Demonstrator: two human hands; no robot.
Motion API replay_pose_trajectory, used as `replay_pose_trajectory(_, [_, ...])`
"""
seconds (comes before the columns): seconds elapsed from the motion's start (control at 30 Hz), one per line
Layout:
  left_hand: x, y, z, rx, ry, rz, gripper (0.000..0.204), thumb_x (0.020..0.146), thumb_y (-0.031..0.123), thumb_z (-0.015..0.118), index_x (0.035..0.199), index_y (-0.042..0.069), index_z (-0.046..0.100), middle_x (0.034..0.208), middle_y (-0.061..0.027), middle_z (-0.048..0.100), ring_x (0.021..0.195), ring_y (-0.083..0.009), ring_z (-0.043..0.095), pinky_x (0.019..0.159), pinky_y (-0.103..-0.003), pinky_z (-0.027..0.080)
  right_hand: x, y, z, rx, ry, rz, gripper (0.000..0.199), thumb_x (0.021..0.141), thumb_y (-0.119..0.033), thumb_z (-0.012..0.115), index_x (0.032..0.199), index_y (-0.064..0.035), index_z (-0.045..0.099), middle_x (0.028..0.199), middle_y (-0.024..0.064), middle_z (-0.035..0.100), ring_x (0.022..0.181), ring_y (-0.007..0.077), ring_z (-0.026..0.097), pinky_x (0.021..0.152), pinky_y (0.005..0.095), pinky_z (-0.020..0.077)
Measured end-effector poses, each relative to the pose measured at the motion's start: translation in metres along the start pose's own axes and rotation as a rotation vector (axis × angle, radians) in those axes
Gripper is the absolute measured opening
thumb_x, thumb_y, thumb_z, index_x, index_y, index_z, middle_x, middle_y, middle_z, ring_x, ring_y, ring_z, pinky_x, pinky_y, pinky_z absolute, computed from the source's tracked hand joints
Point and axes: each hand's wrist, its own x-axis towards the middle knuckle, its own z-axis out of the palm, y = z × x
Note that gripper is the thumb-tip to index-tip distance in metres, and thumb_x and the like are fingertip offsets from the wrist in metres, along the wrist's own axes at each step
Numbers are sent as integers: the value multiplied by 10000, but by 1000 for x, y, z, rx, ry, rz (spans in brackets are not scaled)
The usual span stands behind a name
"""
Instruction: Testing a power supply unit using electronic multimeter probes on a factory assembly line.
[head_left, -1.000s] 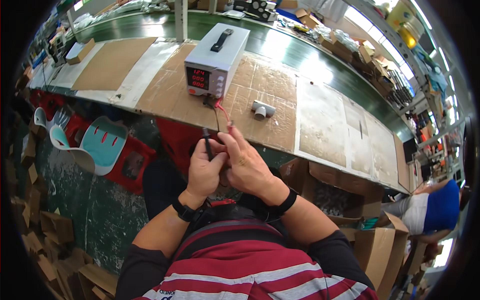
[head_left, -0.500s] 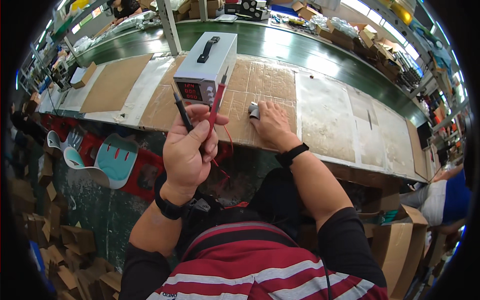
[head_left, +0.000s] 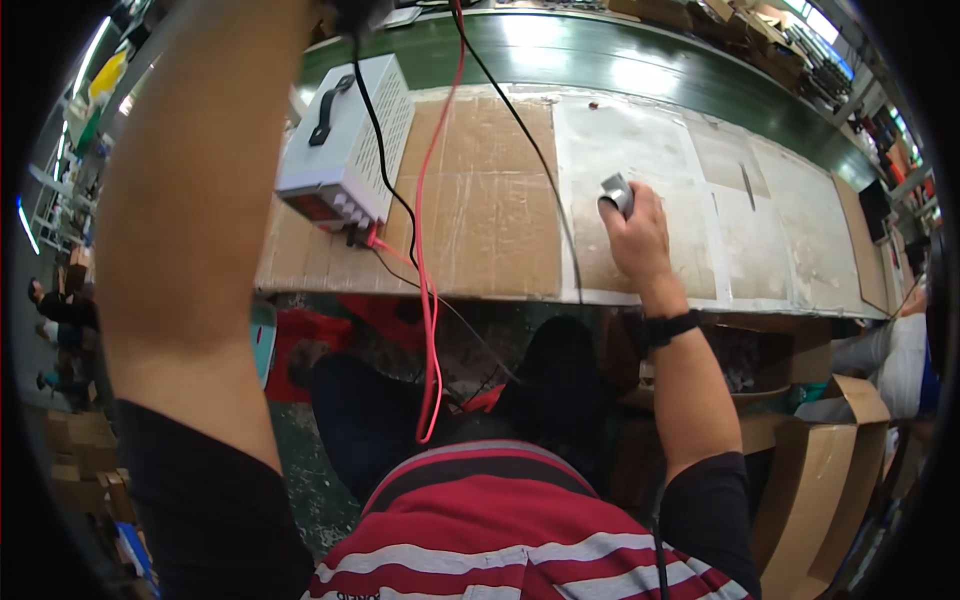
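Note:
My left forearm rises high across the left side, and its hand lies beyond the upper edge, out of sight. Red point(head_left: 421, 240) and black point(head_left: 511, 108) test leads hang down from up there; their probe tips are hidden. The red lead loops low in front of my lap. On the bench's left part stands a grey-white bench power supply point(head_left: 318, 178) with a black handle, turned at an angle, a red plug and wire at its front. My right hand point(head_left: 640, 235) rests on the white part of the bench, its fingers closed around a small silver-grey metal cylinder point(head_left: 616, 194).
Brown cardboard point(head_left: 490, 215) covers the bench's middle, beside white worn sheeting point(head_left: 660, 140). A green conveyor belt point(head_left: 560, 50) runs behind. Open cartons point(head_left: 800, 490) stand at my right, near another person at the far right. Red stools point(head_left: 310, 350) sit under the bench edge.
My left hand with the two probes has gone up and out of view, drawing the leads up. My right hand has slid right with the metal cylinder, from the cardboard onto the white sheeting.

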Motion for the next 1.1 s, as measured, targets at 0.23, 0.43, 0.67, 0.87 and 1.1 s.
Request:
replay_pose_trajectory(0.23, [-165, -239, 108, 207, -120, -352, 124, 949, 123, 611, 991, 9, 639, 918, -153, 753, 726, -247, 691, 619, -373, 527, -23, 14, 2, 129, 19, 9, 477, 911, -183, 747, 1301, 20, 561, 1175, 194, 615, 1053, 336, 598, 923, 405, 492])
replay_pose_trajectory(0.43, [-210, -264, 115, 59, -285, -891, 182, 991, 79, 580, 1168, 37, 575, 984, -120, 752, 629, -121, 573, 531, -279, 456, -20, 15, -5, 233, -6, 78, 484, 920, -181, 740, 1316, 22, 548, 1163, 180, 610, 1055, 334, 590, 923, 406, 490])
replay_pose_trajectory(0.67, [-188, -237, 129, -212, -635, -1131, 165, 1034, 73, 565, 1197, 48, 562, 1036, -127, 743, 626, -71, 522, 512, -218, 420, -19, 13, -3, 239, 9, 77, 497, 917, -186, 747, 1320, 21, 542, 1134, 166, 589, 1036, 344, 575, 900, 417, 495])
replay_pose_trajectory(0.87, [-146, -197, 158, -1208, -484, -1203, 171, 1069, 101, 525, 1174, -33, 548, 1023, -135, 683, 603, -62, 454, 508, -175, 399, -18, 16, -3, 252, 6, 89, 482, 924, -151, 745, 1326, 19, 541, 1158, 166, 604, 1033, 303, 590, 912, 386, 496])
replay_pose_trajectory(1.1, [-213, -257, 149, -373, -306, -1240, 182, 1056, 81, 477, 1047, -18, 629, 798, -121, 665, 563, -113, 528, 445, -243, 413, -18, 13, -2, 329, 54, 136, 487, 925, -141, 747, 1330, 24, 533, 1169, 172, 602, 1038, 301, 591, 919, 384, 497])
